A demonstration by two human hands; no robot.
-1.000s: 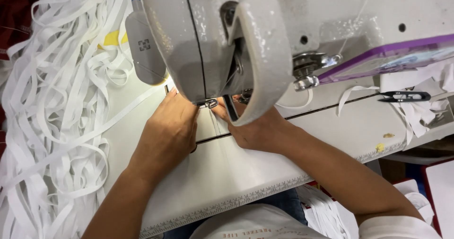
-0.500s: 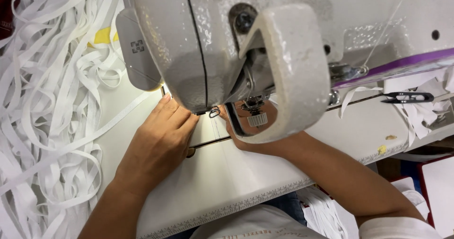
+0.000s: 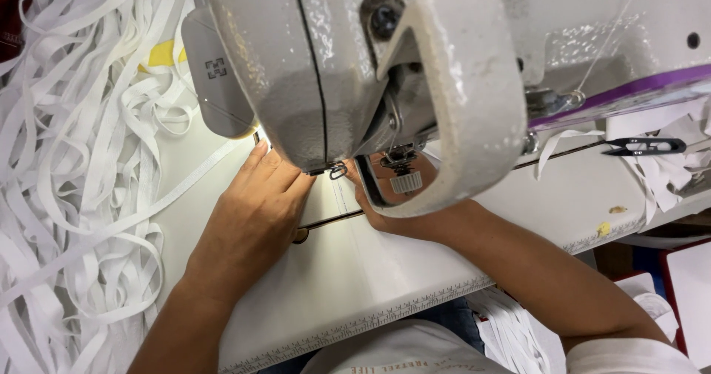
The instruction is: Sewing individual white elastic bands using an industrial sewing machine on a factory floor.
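Bare forearms, white short sleeve, white shirt, blue trousers

The sewing machine is painted metal — pale, faintly speckled, with a soft sheen. White cloth tape lies matt and woven beside the smooth white table — the snips look dark metal.

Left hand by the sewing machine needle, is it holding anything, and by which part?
The left hand grips nothing; it lies flat on the white table, fingertips beside the presser foot. Any strip beneath it cannot be told.
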